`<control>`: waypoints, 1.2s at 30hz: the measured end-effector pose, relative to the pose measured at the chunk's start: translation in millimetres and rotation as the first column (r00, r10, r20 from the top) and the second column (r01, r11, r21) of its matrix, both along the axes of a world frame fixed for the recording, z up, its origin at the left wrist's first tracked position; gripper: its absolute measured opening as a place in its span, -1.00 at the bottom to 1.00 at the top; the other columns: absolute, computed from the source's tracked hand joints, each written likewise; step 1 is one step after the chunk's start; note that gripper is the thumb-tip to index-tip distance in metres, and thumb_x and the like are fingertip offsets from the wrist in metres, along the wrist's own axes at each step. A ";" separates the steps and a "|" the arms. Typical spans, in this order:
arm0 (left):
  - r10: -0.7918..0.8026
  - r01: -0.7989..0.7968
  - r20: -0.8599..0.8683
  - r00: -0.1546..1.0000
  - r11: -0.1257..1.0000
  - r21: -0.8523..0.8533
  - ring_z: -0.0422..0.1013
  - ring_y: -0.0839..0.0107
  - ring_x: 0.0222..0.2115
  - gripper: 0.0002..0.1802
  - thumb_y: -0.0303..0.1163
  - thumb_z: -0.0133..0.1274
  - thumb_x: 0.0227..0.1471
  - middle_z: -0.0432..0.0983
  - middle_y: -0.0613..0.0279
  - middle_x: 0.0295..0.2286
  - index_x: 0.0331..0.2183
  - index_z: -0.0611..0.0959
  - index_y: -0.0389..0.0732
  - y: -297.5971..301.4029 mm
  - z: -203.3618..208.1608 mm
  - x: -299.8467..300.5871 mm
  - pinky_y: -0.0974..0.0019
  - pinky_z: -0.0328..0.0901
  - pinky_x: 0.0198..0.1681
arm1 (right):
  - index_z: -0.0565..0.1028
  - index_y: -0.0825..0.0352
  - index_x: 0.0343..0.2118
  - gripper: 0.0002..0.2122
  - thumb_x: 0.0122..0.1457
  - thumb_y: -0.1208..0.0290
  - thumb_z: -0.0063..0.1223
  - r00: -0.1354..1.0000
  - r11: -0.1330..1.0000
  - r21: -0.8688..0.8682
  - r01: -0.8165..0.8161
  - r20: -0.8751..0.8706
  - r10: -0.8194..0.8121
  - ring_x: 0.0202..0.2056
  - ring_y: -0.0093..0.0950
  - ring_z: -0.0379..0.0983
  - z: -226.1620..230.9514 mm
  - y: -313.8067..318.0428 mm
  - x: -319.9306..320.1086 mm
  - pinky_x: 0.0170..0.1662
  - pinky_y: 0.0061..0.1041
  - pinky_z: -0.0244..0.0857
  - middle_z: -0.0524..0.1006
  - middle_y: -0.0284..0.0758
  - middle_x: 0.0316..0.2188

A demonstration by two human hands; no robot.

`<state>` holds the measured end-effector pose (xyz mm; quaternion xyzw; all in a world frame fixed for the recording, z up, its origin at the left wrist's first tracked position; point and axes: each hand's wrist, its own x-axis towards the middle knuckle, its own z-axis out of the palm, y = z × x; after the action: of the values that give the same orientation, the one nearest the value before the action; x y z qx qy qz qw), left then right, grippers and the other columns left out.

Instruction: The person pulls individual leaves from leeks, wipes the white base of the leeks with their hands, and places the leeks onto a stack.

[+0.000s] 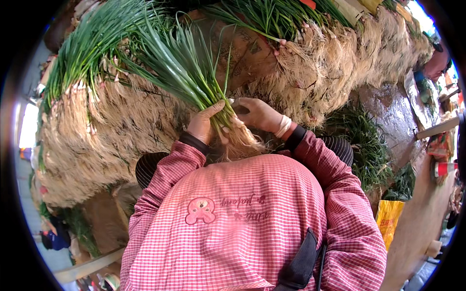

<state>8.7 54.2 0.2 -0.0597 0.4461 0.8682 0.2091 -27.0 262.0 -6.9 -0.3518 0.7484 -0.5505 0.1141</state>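
Observation:
A bunch of spring onions (213, 99) is gripped by my left hand (203, 123), its thumb lying across the pale stems. The green leaves fan up and to the left, and the tangled roots (242, 136) hang toward my lap. My right hand (262, 115) is at the right side of the bunch, fingers curled in a pinch by the stems. A small greyish bit shows at its fingertips; what they pinch is too small to make out. Both hands look gloved, and a whitish band (283, 126) circles my right wrist.
Heaped spring onions (107, 48) with thick pale roots (121, 126) lie beyond and to the left. More onions (310, 53) pile up at the far right, near a brown sack (247, 53). Loose green leaves (359, 140) and a yellow bag (389, 220) are on my right.

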 end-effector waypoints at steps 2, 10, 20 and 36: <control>-0.020 0.020 -0.011 1.000 0.999 0.051 0.51 0.35 -0.35 -0.64 -0.26 0.08 0.14 0.56 0.17 -0.31 -0.10 0.56 -0.28 -0.1 4.6 1.5 0.32 0.44 -0.27 | 0.49 0.42 -0.16 -0.78 0.16 0.44 0.13 0.995 0.986 -0.138 0.096 0.051 -0.090 -0.37 -0.56 0.39 -13.4 -15.8 -0.1 -0.23 -0.49 0.35 0.55 -0.26 -0.39; 0.010 0.004 -0.062 0.998 0.976 0.218 0.29 0.04 0.10 -0.34 -0.24 0.05 0.10 0.30 -0.07 0.11 0.17 0.27 -0.28 -5.6 1.3 18.5 -0.01 0.21 0.17 | 0.53 0.34 -0.20 -0.82 0.22 0.36 0.04 0.882 0.875 0.146 0.461 -0.183 -0.434 -0.23 -0.31 0.52 -8.5 33.1 -21.0 -0.13 -0.45 0.37 0.58 -0.22 -0.29; -0.178 0.147 0.090 0.980 0.948 0.282 0.53 -0.03 -0.26 -0.41 -0.25 0.12 0.08 0.48 -0.02 -0.12 0.10 0.37 -0.25 -17.2 -8.9 22.4 0.10 0.49 -0.36 | 0.50 0.37 -0.23 -0.79 0.11 0.38 0.10 0.933 0.919 0.258 0.299 -0.281 -0.224 -0.30 -0.26 0.56 10.2 -11.3 -7.9 -0.20 -0.31 0.40 0.59 -0.16 -0.32; -0.108 0.106 0.061 0.992 0.993 0.049 0.49 0.17 -0.28 -0.65 -0.34 0.03 0.16 0.50 0.14 -0.28 -0.03 0.47 -0.25 -22.5 -4.9 29.1 0.11 0.47 -0.24 | 0.49 0.28 -0.21 -0.84 0.27 0.42 -0.15 0.576 0.542 -0.755 0.368 0.643 0.505 -0.49 -0.51 0.38 -23.1 9.3 -32.2 -0.32 -0.47 0.29 0.42 -0.47 -0.57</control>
<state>37.8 31.7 -4.7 -0.0585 0.4217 0.8634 0.2708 -59.2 271.4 -29.9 -0.1000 0.2303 -0.9248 0.2858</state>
